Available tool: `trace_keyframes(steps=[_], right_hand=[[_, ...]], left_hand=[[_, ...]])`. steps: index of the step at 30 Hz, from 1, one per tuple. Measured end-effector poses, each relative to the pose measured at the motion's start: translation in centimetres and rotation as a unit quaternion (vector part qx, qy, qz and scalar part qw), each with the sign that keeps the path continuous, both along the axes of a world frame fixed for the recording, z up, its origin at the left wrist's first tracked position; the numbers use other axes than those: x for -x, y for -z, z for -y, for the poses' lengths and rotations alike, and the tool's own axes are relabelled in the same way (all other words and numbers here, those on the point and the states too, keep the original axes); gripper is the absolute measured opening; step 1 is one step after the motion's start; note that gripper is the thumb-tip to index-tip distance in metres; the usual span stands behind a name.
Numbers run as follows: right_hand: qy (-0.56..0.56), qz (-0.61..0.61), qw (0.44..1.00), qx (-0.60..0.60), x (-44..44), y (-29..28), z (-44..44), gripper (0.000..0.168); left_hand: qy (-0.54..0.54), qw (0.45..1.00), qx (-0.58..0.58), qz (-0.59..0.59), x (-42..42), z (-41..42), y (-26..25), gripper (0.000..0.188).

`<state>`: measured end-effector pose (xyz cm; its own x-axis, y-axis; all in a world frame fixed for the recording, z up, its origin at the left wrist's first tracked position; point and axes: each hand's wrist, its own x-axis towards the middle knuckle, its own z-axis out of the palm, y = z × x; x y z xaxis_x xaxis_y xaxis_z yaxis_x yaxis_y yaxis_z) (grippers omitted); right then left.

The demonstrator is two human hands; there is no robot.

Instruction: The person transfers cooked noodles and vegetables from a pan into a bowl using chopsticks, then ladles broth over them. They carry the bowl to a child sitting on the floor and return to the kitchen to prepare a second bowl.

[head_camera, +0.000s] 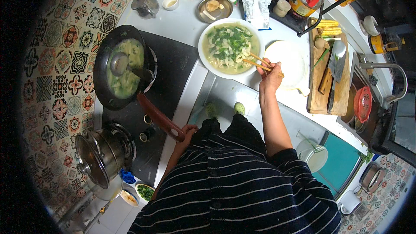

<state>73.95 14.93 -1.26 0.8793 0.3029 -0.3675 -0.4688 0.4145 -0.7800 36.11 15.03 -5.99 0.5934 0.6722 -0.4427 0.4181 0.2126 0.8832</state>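
My right hand [271, 76] holds a pair of wooden chopsticks [258, 65], their tips dipped into a large white bowl [202, 59]. Chopped greens and pale pieces that look like noodles or dough [229, 44] lie in cloudy broth there. At the end of the wok's red-brown handle [161, 117] is my left hand [187, 135]; whether its fingers grip the handle cannot be made out. The black wok [102, 71] sits on the cooktop with greenish soup [125, 86] inside. A ladle [119, 64] rests in that soup.
A lidded steel pot [104, 146] stands on the nearer burner. Right of the bowl are a white plate [287, 60] and a wooden cutting board [341, 94] bearing a cleaver [339, 68], a knife and corn. A steel dish [214, 1] and condiment rack [320, 19] stand behind.
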Motion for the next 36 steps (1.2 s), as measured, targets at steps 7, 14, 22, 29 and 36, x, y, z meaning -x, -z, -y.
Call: trace_keyframes(steps=[7,14,22,29,36], right_hand=[[-0.013,-0.085,0.996,-0.033,-0.8,1.8,0.5,0.028],[-0.047,-0.125,0.990,-0.041,-1.3,2.5,0.9,0.028],[-0.055,-0.149,0.987,-0.041,-1.2,0.9,1.1,0.028],[-0.051,-0.112,0.992,-0.031,-1.4,-1.4,1.4,0.029],[-0.067,-0.054,0.996,-0.031,-1.6,-2.7,1.7,0.029]], left_hand=[[0.005,1.000,-0.022,0.020,0.0,-0.2,0.3,0.020],[0.017,0.998,-0.053,-0.012,-0.2,-0.1,0.4,0.019],[0.001,0.999,-0.037,-0.020,-0.6,0.2,0.1,0.020],[0.002,0.999,-0.039,0.009,-0.2,0.5,1.9,0.020],[-0.032,0.999,0.007,0.034,-0.8,1.1,1.2,0.021]])
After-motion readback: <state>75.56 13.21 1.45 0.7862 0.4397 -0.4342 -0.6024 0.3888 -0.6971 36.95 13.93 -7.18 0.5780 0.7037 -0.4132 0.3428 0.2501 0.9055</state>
